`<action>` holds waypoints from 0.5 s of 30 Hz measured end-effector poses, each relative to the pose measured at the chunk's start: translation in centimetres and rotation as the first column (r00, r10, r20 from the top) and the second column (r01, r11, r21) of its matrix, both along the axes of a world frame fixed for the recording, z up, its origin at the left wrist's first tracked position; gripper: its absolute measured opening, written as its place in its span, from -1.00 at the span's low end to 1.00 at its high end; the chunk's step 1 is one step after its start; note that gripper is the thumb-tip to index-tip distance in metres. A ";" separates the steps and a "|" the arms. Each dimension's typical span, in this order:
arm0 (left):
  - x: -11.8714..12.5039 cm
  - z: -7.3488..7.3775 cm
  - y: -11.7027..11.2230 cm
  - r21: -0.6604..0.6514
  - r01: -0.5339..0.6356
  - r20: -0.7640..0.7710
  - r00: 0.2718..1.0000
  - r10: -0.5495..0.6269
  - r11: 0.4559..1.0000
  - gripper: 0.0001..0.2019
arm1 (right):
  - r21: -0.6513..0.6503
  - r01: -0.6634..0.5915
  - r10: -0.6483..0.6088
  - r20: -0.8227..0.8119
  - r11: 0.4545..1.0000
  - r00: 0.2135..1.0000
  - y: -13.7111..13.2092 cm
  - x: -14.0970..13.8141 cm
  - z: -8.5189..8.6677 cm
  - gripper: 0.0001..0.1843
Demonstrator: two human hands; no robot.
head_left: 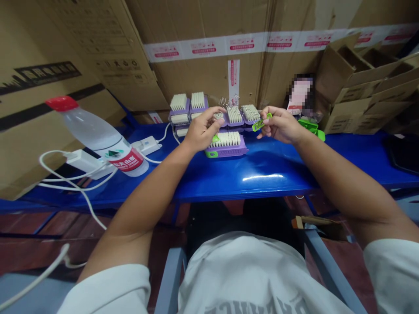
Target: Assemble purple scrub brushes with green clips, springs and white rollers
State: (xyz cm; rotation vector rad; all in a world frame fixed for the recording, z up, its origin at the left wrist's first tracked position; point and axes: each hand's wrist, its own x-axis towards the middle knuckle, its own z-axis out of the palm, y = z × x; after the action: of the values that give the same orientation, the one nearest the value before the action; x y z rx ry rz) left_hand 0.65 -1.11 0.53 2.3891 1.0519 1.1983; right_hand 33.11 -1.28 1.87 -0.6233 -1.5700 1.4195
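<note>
On the blue table, front centre: purple-bodied brush, pale bristles up, green patch at its left end. Left hand over that end, fingers curled, thumb and index a bit apart; green bit showing just under them, can't tell if gripped. Right hand right of the brush, fingertips pinched closed on a slim green plastic piece, held clear of the brush. More purple brushes behind, bent wires on some. Red-capped bottle well left.

A red-capped bottle and white electrical block sit before cardboard boxes.
</note>
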 end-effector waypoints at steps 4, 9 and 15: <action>-0.4 0.1 0.3 0.099 -0.076 -0.004 0.997 0.077 0.992 -0.31 | 0.010 0.008 -0.008 0.006 1.000 1.000 -0.1 0.1 0.2 -0.56; -1.0 -0.1 0.9 0.183 -0.123 -0.021 0.991 0.129 0.975 -0.36 | 0.086 0.119 -0.121 0.028 0.989 0.992 0.6 0.3 -0.3 -0.60; -1.3 -0.4 1.6 0.224 -0.056 -0.075 0.994 0.075 0.973 -0.43 | 0.351 0.358 -0.379 -0.009 0.865 0.925 4.0 1.7 -2.1 -0.65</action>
State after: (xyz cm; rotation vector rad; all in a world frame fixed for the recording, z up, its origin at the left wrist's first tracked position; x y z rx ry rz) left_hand -0.67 0.45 0.13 2.6115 1.0811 1.3122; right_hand 34.80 2.68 -0.22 -0.7107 -1.5953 0.8190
